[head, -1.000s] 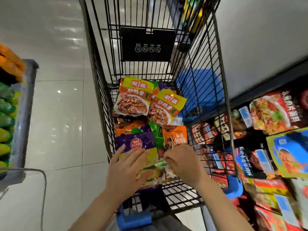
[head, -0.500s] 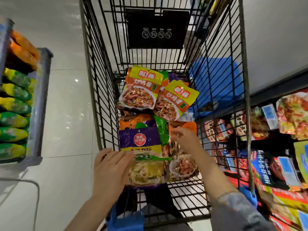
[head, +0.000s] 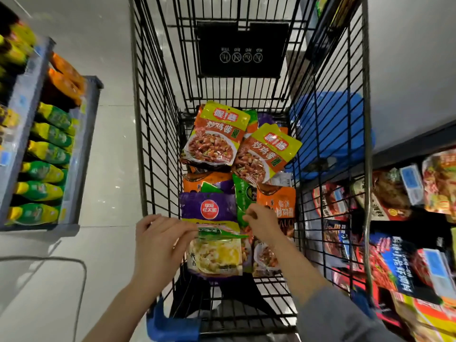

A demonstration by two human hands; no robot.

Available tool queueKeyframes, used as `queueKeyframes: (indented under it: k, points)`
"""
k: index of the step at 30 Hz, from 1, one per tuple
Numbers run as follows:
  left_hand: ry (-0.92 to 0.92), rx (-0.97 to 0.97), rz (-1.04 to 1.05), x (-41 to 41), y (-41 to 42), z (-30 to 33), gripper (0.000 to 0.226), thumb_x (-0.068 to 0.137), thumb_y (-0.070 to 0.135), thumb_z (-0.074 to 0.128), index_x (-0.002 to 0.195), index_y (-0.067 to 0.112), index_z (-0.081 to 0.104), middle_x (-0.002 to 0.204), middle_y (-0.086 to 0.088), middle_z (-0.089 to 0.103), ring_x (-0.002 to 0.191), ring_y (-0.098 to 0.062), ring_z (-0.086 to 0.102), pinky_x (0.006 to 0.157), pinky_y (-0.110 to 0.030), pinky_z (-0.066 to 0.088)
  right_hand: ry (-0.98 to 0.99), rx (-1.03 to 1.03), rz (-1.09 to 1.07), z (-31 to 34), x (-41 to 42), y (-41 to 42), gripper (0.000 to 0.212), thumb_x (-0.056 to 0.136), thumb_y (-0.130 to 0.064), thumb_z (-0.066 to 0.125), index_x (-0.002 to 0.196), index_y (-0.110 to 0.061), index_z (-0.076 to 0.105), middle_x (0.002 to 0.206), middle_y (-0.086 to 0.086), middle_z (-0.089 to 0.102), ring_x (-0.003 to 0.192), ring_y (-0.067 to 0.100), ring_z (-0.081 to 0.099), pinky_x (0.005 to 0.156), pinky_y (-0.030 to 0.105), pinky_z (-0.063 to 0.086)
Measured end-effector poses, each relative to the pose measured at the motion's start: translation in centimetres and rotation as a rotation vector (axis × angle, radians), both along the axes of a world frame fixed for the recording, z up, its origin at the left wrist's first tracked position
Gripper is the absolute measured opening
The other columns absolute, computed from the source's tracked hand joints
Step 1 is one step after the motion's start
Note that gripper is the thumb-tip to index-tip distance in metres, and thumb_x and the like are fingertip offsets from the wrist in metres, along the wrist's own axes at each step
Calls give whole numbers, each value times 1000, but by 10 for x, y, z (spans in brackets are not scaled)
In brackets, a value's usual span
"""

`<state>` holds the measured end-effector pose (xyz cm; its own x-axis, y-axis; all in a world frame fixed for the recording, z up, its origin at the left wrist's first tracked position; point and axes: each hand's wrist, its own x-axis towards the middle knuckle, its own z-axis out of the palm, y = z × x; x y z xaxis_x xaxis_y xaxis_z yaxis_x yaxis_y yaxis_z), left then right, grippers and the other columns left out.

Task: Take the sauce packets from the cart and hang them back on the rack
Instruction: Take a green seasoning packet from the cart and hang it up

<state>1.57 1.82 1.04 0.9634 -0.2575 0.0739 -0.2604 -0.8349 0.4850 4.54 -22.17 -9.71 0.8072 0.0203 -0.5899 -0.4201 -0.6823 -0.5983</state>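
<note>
Since the earlier frames your right hand (head: 262, 222) has lifted off the packets near you and reached further into the cart (head: 158, 144), toward the green packet (head: 243, 201) and the orange packet (head: 280, 201), while your left hand (head: 160, 243) has kept its pinch on the top edge of the pale yellow packet (head: 214, 255). From the head view, the right fingers are curled at the green packet's edge; whether they grip it yet cannot be told. To do this step well, take each packet by its top strip, where I judge the hang hole to be, so it arrives at the rack (head: 407, 243) on your right ready to hook on. Gather only what each hand can hold flat, since slick pouches likely slide. The cart holds the sauce packets in a loose overlapping heap: two yellow-topped packets (head: 217, 137) at the far end, orange and green ones in the middle, a purple packet (head: 208, 206) near you, just beyond the yellow one. The shelf (head: 29, 124) on your left carries green and yellow bags.
</note>
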Motion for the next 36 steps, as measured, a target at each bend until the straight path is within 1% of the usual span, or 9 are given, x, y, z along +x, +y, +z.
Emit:
queueKeyframes:
  k: [3,6,8,11,14,20,28,32,36]
  points:
    - [70,-142,-15,17,-2,19,15,84,41,52,84,33,65,74,20,64,67,-9,59,70,-42,47,-38,129,-97,42,-15,-1,22,93,-11,55,74,-17,46,76,-3,50,73,14,48,64,22,39]
    - [72,-240,-53,27,-4,37,18,80,43,54,81,31,68,70,27,59,65,4,53,64,-31,48,-139,184,-99,97,-6,-9,18,93,-15,56,77,-21,49,95,11,62,85,26,57,75,36,48]
    - [116,-300,-51,29,-9,52,13,79,41,57,78,34,68,70,31,56,71,3,53,61,-26,42,-218,213,-96,137,1,-15,26,93,-14,55,73,-27,45,96,9,61,80,20,54,69,28,44]
    - [219,-394,-17,33,-18,65,17,85,26,64,77,40,62,80,25,58,82,-3,54,71,-33,45,-374,290,-166,193,11,-25,33,95,-15,51,72,-38,50,88,7,52,73,14,47,70,24,37]
    - [283,-515,-32,39,-25,81,23,85,18,65,79,40,66,85,19,63,88,-15,61,81,-43,51,-510,318,-238,235,16,-35,28,94,-5,50,73,-24,46,82,1,54,76,7,52,73,19,37]
    - [225,-503,-233,66,-26,133,17,85,16,64,81,32,64,85,18,63,79,11,57,77,-23,47,-686,142,-359,279,39,-63,14,91,-4,52,82,-15,53,72,-2,41,76,16,40,69,29,32]
    - [11,-316,-428,79,-20,179,15,84,20,65,82,35,63,79,22,60,79,6,54,74,-15,37,-687,163,-269,326,22,-69,23,95,-10,48,77,-23,50,72,-4,51,67,10,48,60,26,37]
    - [-222,-319,-473,73,-25,168,4,82,33,64,84,36,63,80,29,54,86,5,49,87,-26,35,-633,259,-31,337,1,-56,13,96,-15,50,84,-21,53,79,3,53,74,14,51,68,29,40]
    - [-295,-404,-393,63,-25,150,23,79,39,56,82,23,72,114,17,56,116,-6,44,104,-37,29,-594,287,61,318,-15,-39,10,94,-22,52,85,-26,55,77,9,44,70,16,41,66,29,35]
